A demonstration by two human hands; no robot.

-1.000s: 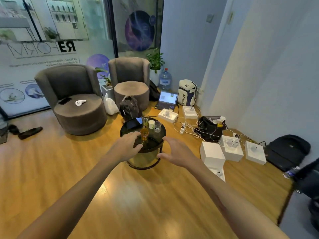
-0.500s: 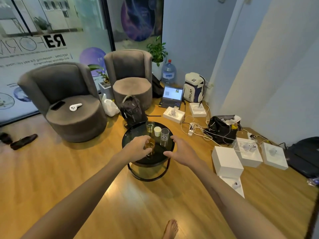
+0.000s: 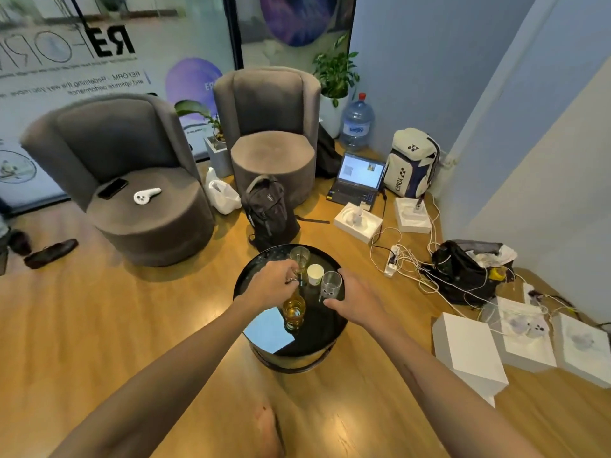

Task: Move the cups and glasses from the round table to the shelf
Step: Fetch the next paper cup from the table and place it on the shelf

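Standing on the round black bench (image 3: 251,285): four drinking vessels. Nearest the camera, an amber glass (image 3: 294,311) with yellowish tint, upright. Beyond it, a white paper cup (image 3: 315,274) in the middle, a clear glass (image 3: 331,285) with two dark marks just right of the cup, and a greenish clear glass (image 3: 300,257) at the far edge.

Reaching over the bench from the left, the left hand (image 3: 272,284), fingers curled near the foot of the greenish clear glass; whether touching or pinching it, cannot tell, since the fingertips are bunched and small here. Hovering at the right edge, the right hand (image 3: 355,300), fingers relaxed and apart, just beside the clear glass, holding nothing.

Lying on the near part of the benchtop, a bright blue-white reflection.

Leaning behind the bench, a black backpack (image 3: 269,211). Farther back, two grey round armchairs (image 3: 148,180); on the left seat, a dark phone (image 3: 113,188) and a white controller (image 3: 146,195). Sitting open on the wooden floor (image 3: 99,309) to the right, a laptop (image 3: 358,178), beside a white sports backpack (image 3: 411,163) and a water jug (image 3: 357,123). Spreading across the floor at right, white boxes (image 3: 466,350), a power strip (image 3: 392,259) and tangled cables. Showing at the bottom edge, a bare foot (image 3: 267,431).
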